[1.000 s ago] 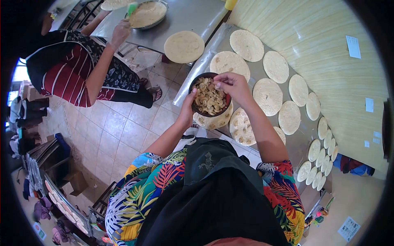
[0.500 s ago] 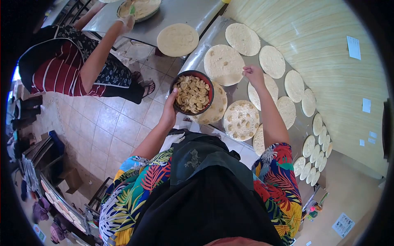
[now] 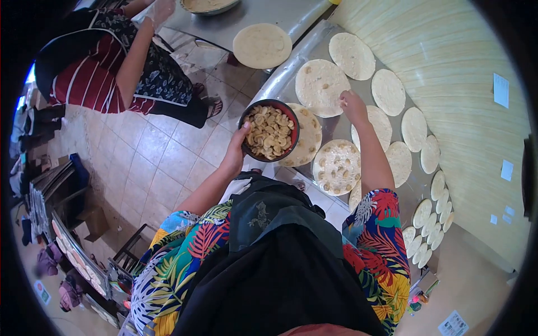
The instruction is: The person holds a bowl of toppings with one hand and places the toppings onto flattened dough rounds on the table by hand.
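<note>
My left hand (image 3: 238,147) grips the near rim of a round bowl (image 3: 296,134), black outside and red inside. It is filled with sliced mushrooms (image 3: 269,132). My right hand (image 3: 354,107) is over the right edge of a large flat pizza base (image 3: 320,95), its fingers drawn together. Whatever is between those fingers is too small to make out. A few mushroom slices lie on that base. Nearer me, another base (image 3: 337,168) is dotted with many slices, and a third base (image 3: 305,137), partly behind the bowl, carries slices too.
More plain bases (image 3: 352,56) and several small rounds (image 3: 422,214) cover the metal table (image 3: 386,190) along the wall. One base (image 3: 262,46) overhangs a second metal table's edge. At left stands a co-worker (image 3: 106,73), near a pan (image 3: 210,7) of pale mixture.
The view has shifted, so the tables sit further right. My right hand stays near the same base's edge, turned slightly. The co-worker's hand has moved away from the pan.
</note>
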The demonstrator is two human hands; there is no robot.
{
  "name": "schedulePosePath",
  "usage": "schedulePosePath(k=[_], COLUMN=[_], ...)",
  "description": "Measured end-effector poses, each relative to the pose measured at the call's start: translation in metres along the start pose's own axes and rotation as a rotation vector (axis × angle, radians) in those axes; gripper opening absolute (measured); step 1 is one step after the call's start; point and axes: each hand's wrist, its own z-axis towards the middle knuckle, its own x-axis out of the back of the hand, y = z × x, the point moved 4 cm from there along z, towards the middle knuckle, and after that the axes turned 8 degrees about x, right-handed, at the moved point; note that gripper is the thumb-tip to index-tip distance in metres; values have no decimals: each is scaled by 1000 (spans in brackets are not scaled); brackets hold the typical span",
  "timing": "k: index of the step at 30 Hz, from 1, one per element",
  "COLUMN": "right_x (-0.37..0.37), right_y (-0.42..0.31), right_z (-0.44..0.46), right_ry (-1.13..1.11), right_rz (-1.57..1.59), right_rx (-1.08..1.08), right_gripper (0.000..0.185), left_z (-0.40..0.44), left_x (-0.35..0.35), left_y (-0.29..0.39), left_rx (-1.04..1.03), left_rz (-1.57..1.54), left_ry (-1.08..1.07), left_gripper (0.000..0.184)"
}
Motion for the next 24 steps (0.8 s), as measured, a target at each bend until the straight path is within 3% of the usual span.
schedulePosePath(k=[4, 6, 8, 9, 11, 14, 18, 21, 23, 24], right_x=[38, 60, 74, 76, 76, 68, 66, 73, 73, 73], right_y=[-70, -123, -177, -190, -219, -226, -225, -221, -213, -213], right_z=[4, 1, -5, -7, -13, -19, -23, -24, -23, -23], right_ry=[115, 206, 195, 204, 90, 58, 6, 45, -40, -44], right_rz=[97, 373, 357, 352, 122, -72, -95, 37, 334, 333], right_rx=[-51, 41, 242, 241, 544, 588, 549, 517, 347, 350], right_gripper=[12, 15, 17, 17, 18, 18, 18, 14, 12, 12], left_z=[-4, -5, -1, -1, -3, -7, -6, -8, -7, -7], left_x=[-6, -9, -10, -13, -19, -29, -28, -30, -30, -29], left_y=[8, 9, 12, 13, 13, 15, 14, 14, 14, 13], left_rx=[-57, -30, -45, -60, -66, -71, -48, -50, -51, -45], left_rz=[-1, -12, -17, -26, -9, 17, 30, 44, 36, 33], left_ry=[-76, -79, -106, -132, -138, -126, -132, -129, -147, -163], left_gripper=[61, 60, 60, 60, 59, 59, 60, 61, 61, 61])
